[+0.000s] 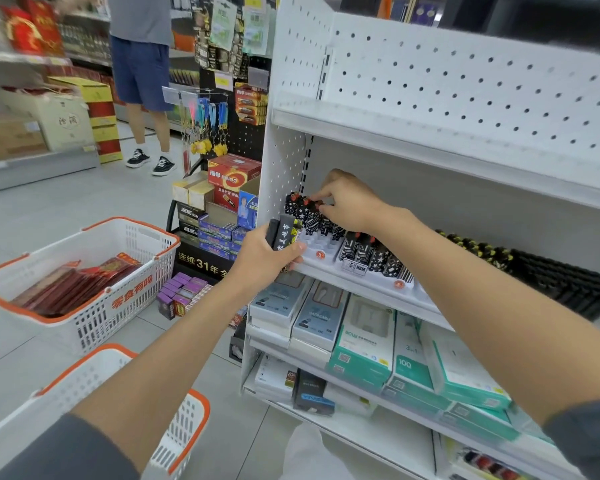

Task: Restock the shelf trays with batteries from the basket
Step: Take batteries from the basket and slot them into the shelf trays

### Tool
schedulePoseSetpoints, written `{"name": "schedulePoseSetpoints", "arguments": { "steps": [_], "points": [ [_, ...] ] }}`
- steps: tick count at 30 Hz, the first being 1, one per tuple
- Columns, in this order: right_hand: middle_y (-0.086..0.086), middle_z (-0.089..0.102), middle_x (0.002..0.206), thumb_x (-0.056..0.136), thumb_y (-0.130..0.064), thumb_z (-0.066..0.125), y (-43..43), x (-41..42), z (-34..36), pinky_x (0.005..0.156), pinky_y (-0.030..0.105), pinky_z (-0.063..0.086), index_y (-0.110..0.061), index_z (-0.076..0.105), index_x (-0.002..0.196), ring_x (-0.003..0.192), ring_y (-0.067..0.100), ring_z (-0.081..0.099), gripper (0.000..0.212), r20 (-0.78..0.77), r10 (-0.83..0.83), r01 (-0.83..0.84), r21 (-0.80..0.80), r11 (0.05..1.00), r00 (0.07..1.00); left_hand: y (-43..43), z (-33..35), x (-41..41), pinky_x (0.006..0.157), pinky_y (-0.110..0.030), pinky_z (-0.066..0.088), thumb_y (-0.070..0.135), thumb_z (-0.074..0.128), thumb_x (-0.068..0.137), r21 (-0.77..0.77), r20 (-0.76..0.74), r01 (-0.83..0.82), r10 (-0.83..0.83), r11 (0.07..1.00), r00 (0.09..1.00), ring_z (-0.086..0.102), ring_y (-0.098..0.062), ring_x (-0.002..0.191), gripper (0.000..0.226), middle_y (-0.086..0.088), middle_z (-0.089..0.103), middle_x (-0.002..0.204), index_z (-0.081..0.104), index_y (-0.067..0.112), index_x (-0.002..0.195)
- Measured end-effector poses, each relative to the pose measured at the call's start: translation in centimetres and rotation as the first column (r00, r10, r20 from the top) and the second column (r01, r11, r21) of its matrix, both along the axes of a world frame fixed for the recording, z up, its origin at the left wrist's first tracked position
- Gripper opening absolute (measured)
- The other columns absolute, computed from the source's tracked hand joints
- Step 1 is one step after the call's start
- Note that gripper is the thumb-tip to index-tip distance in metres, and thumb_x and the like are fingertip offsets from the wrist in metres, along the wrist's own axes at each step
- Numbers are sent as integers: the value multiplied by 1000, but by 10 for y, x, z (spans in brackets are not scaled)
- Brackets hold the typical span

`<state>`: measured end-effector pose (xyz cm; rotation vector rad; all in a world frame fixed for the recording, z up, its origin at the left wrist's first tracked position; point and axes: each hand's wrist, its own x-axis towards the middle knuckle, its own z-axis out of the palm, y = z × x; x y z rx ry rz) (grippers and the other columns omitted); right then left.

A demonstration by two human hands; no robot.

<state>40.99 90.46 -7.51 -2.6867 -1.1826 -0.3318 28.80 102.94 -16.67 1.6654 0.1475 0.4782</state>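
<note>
Pinching an upright black red-capped battery (311, 206) in the white slotted shelf tray (321, 247), the right hand (350, 202) reaches just beyond the left hand (265, 259), which grips upright black spares (284, 230).

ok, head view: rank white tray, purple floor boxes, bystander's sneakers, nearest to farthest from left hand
1. White tray, on the shelf right beside the left hand.
2. Purple boxes, on the floor, down-left.
3. Sneakers, far up the aisle, upper left.
</note>
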Motion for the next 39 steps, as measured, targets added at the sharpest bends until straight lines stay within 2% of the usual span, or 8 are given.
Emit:
{"name": "schedulePoseSetpoints", "arguments": {
  "steps": [2,5,9,15,21,27,32,39],
  "points": [
    [3,56,115,92,-12,56,-7,-9,7,81,23,39,-18,62,127,94,17,53,36,-57,30,-22,124,992,998,-1,8,-3,55,-17,48,11,71,87,34,35,1,-2,999,999,60,-4,53,17,-8,67,70,62,-2,89],
    [-8,68,107,90,-23,64,-21,-30,12,85,23,45,-20,71,112,93,5,62,23,-326,161,-37,357,933,931,-5,22,-4,51,-16,48,6,76,82,34,53,8,-9,999,999,58,-5,50,17,-5,64,66,61,-1,86],
    [5,74,101,84,-19,74,-33,-48,12,86,29,52,-13,73,105,89,10,66,23,-464,249,-26,435,900,850,-20,34,-5,51,-19,50,5,82,75,47,65,31,-34,998,997,59,-9,52,25,-1,61,66,61,10,89],
    [9,69,103,86,-11,70,-70,-50,25,80,23,52,-14,68,106,83,13,63,21,-474,207,86,525,847,856,-31,37,-12,64,-28,59,0,76,80,-170,42,140,-134,975,990,70,-21,75,26,-12,68,83,57,10,95],
    [4,71,95,85,-8,71,-119,-64,30,89,31,54,-16,70,106,89,18,68,22,-491,213,138,584,800,845,-70,49,-25,53,-20,53,-1,74,82,-148,4,161,-162,976,987,68,-12,61,22,-8,67,73,57,11,92],
    [10,68,106,84,-2,69,-179,-79,39,85,28,55,-15,67,111,87,19,69,30,-462,124,193,580,791,878,-120,52,-21,59,-31,59,14,69,90,-124,-14,254,-257,959,966,69,-15,63,14,-7,63,77,56,10,94],
    [3,70,100,83,-7,71,-233,-74,40,87,29,51,-17,72,103,92,12,64,23,-282,-119,242,452,859,952,-155,52,-10,43,-23,47,30,55,99,-53,-78,248,-251,967,965,48,-8,42,19,-3,47,68,48,15,90],
    [-1,69,99,86,-6,66,-261,-56,14,85,25,49,-17,73,102,92,14,63,21,-166,-282,322,315,893,945,-172,42,9,39,-26,36,12,37,100,-71,-142,310,-317,948,938,42,-15,47,15,-8,48,69,48,9,90]
  ]
}}
